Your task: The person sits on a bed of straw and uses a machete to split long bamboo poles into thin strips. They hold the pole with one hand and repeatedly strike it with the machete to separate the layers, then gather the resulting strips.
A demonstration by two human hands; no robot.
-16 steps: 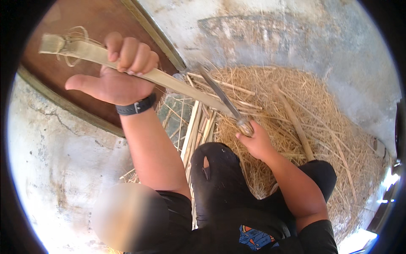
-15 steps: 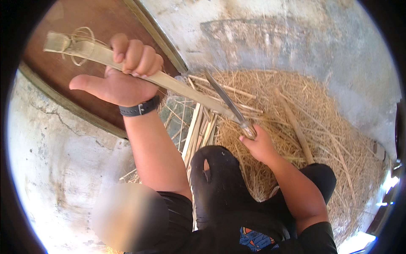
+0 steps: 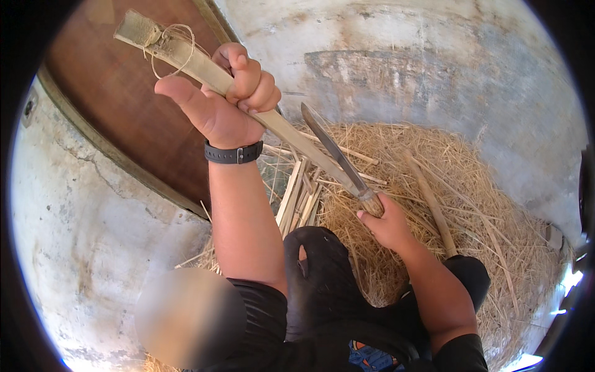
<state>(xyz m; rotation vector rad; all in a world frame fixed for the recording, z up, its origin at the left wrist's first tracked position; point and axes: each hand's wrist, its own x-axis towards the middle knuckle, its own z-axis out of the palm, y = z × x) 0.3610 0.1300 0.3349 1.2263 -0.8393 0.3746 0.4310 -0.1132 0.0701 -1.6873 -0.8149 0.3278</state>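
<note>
My left hand [image 3: 238, 93] is raised at the upper left, its fingers curled over a long flat bamboo strip [image 3: 288, 131] and its thumb pointing away. A curly thin shaving [image 3: 185, 56] hangs near the knotted upper end of the strip. The strip slants down to the right, toward my right hand [image 3: 389, 224]. That hand is closed round the handle of a long knife [image 3: 334, 149], whose blade points up and to the left. The blade lies along the right side of the strip; whether its edge touches the strip I cannot tell.
Straw-like shavings [image 3: 446, 167] cover the floor ahead. Several split strips [image 3: 297, 195] lie beyond my knee, and a round stick [image 3: 431, 201] rests on the right. A brown door panel [image 3: 142, 118] stands at the left, a stained wall [image 3: 409, 68] behind.
My left hand and the bamboo strip have shifted to the right and slightly up in view. My right hand with the knife has moved slightly down and right.
</note>
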